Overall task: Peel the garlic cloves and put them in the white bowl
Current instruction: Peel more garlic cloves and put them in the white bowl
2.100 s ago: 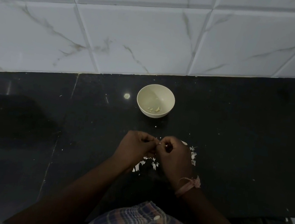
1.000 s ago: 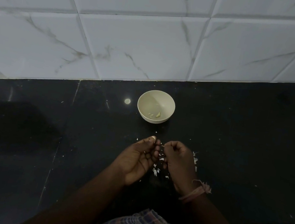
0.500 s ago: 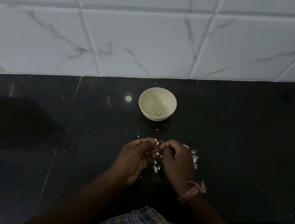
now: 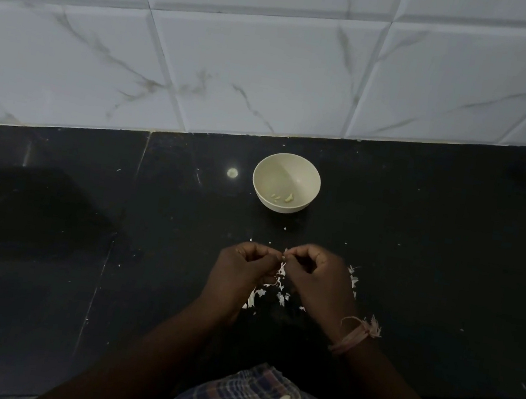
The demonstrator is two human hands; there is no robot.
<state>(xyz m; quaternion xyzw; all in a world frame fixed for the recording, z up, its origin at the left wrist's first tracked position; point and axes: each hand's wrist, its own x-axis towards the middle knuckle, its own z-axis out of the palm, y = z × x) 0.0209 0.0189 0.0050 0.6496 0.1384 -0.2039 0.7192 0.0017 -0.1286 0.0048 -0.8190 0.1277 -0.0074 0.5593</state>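
We stand at the black counter (image 4: 416,254), with the tiled wall (image 4: 273,65) behind it, and compared with a second ago our hands have closed back together over the pile of skins. Back then the left hand (image 4: 240,269) was lifted a little toward the bowl with something pale at its fingertips; now both hands sit knuckle to knuckle, low over the counter.

The white bowl (image 4: 286,182) stands just beyond our hands, near the wall, with a few small peeled pieces lying in its bottom, the same few as before, so nothing new has gone in.

The right hand (image 4: 318,274), with a thread band (image 4: 354,335) on its wrist, has its fingers curled in, thumb and forefinger meeting the left hand's fingertips. The left hand is curled the same way. Between the two pinches a tiny pale sliver, the garlic clove (image 4: 283,259), shows, though it is too small to say how much skin remains on it.

Torn skins (image 4: 262,294) lie scattered under and beside our hands. We judge the peeling of this clove is back under way, and the drop into the bowl comes next.
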